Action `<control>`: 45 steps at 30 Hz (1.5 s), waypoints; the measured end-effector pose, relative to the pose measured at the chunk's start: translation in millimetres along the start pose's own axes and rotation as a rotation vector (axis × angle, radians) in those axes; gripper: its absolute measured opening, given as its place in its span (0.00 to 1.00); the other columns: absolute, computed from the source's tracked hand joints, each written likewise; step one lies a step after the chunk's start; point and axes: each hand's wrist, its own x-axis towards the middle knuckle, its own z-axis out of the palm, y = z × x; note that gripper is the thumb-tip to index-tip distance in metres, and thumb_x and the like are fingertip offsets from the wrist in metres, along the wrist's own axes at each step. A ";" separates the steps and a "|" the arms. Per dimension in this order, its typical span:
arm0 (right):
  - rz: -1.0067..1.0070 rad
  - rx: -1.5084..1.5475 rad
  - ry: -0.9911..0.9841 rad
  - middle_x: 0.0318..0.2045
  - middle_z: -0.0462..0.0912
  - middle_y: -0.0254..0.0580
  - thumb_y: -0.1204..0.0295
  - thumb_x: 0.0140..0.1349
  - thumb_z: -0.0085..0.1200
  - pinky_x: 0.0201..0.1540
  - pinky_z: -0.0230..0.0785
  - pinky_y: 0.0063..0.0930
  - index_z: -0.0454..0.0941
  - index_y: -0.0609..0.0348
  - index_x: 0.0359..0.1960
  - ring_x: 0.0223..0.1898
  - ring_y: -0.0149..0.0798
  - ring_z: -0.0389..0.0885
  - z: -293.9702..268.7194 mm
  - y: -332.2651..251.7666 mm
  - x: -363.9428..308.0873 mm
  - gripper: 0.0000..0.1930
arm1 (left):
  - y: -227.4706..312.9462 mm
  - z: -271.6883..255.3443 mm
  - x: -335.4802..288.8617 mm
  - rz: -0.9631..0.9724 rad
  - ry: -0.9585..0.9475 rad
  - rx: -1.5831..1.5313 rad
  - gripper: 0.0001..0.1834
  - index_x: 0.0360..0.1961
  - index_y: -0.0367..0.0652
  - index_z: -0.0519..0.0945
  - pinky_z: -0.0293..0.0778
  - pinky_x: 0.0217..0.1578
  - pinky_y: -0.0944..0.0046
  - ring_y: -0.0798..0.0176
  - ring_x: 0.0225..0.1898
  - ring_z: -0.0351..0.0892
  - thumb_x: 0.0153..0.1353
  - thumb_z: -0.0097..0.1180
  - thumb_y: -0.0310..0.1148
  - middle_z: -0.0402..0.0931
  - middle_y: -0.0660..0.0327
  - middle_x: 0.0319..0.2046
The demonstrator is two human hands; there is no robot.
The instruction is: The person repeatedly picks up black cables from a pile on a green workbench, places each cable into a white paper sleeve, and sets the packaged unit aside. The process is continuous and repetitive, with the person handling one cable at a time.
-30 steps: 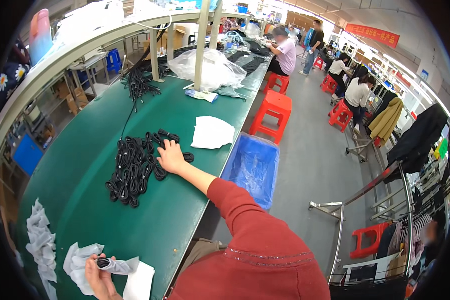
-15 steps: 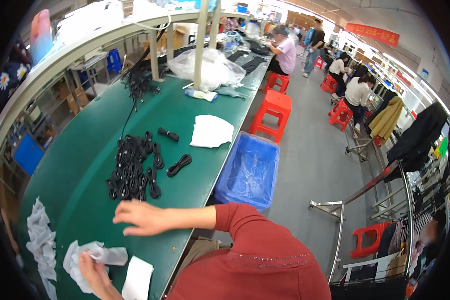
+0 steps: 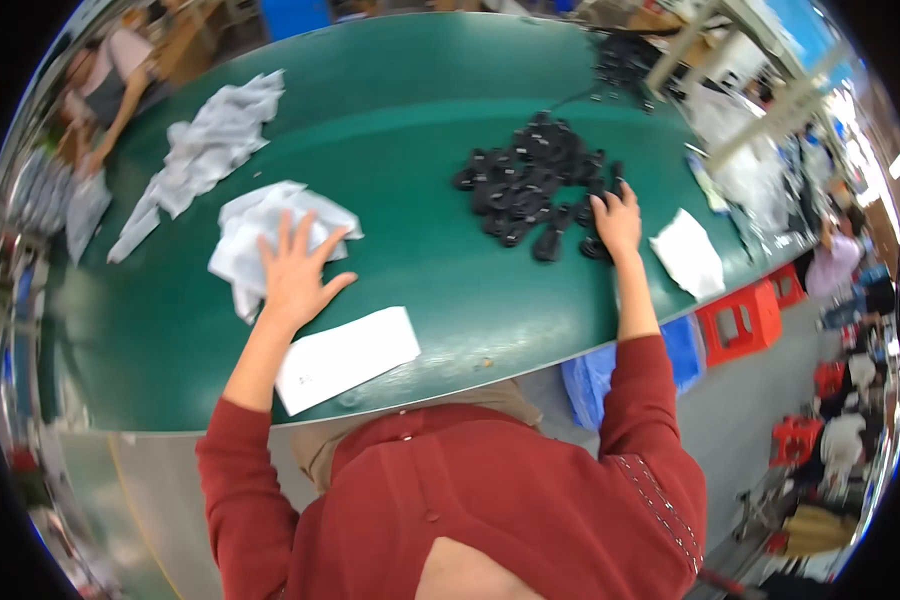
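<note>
Black cords [image 3: 535, 165] are lying in a heap of coils on our green table [image 3: 390, 140], right of its middle, as we are looking down in the head view. We are holding our right hand [image 3: 618, 222] at the heap's right edge, fingers among the coils; we cannot be sure whether they are gripping one. We are spreading the fingers of our left hand [image 3: 295, 275] wide over a pile of thin white bags [image 3: 245, 235], gripping nothing. White paper [image 3: 350, 358] is lying just beside that wrist, near the table edge. Farther left, more white bags [image 3: 210, 135] are lying in a long row. Crumpled white wrapping [image 3: 688, 255] is resting right of our right hand, and a blue bin [image 3: 588, 385] is standing below the table edge.
</note>
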 end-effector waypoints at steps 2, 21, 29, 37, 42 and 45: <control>0.018 -0.007 0.014 0.63 0.68 0.55 0.55 0.65 0.52 0.57 0.68 0.48 0.82 0.64 0.46 0.57 0.60 0.72 -1.2 -29.3 -10.4 0.23 | -14.7 4.6 6.5 0.060 0.015 0.015 0.35 0.64 0.71 0.70 0.46 0.63 0.23 0.43 0.73 0.47 0.54 0.64 0.53 0.59 0.58 0.68; 0.478 1.450 0.017 0.32 0.79 0.38 0.76 0.62 0.53 0.32 0.71 0.18 0.73 0.73 0.54 0.28 0.26 0.76 -49.1 -112.9 -55.8 0.19 | 70.9 -27.4 -73.3 0.030 0.109 -0.762 0.11 0.36 0.38 0.79 0.73 0.35 0.60 0.57 0.34 0.75 0.51 0.67 0.27 0.73 0.57 0.33; -0.102 1.209 -0.368 0.39 0.77 0.38 0.81 0.58 0.55 0.45 0.70 0.25 0.76 0.61 0.49 0.39 0.32 0.76 -90.0 -228.2 -149.4 0.16 | 85.7 -0.8 -88.5 -0.084 0.129 -0.699 0.08 0.31 0.38 0.78 0.73 0.37 0.57 0.53 0.36 0.76 0.51 0.66 0.25 0.74 0.56 0.32; -0.416 0.977 -0.307 0.36 0.78 0.48 0.83 0.56 0.56 0.41 0.71 0.31 0.76 0.63 0.48 0.37 0.46 0.79 -107.2 -234.0 -176.5 0.16 | 90.1 -10.1 -93.2 -0.018 0.234 -0.566 0.05 0.30 0.37 0.77 0.72 0.33 0.61 0.57 0.30 0.76 0.54 0.62 0.22 0.74 0.56 0.28; -0.588 0.923 -0.189 0.35 0.77 0.46 0.83 0.53 0.57 0.31 0.72 0.36 0.77 0.60 0.47 0.31 0.46 0.78 -112.9 -233.4 -180.1 0.18 | 87.4 -13.1 -96.7 -0.242 0.161 -0.918 0.04 0.32 0.37 0.78 0.73 0.36 0.61 0.56 0.31 0.77 0.56 0.60 0.22 0.75 0.56 0.28; -0.651 0.855 -0.213 0.35 0.77 0.45 0.82 0.52 0.58 0.32 0.73 0.36 0.78 0.58 0.47 0.30 0.45 0.79 -116.4 -232.0 -182.1 0.18 | 85.4 -16.2 -96.9 -0.261 0.180 -0.995 0.04 0.32 0.35 0.77 0.74 0.36 0.63 0.58 0.31 0.77 0.57 0.59 0.22 0.76 0.55 0.30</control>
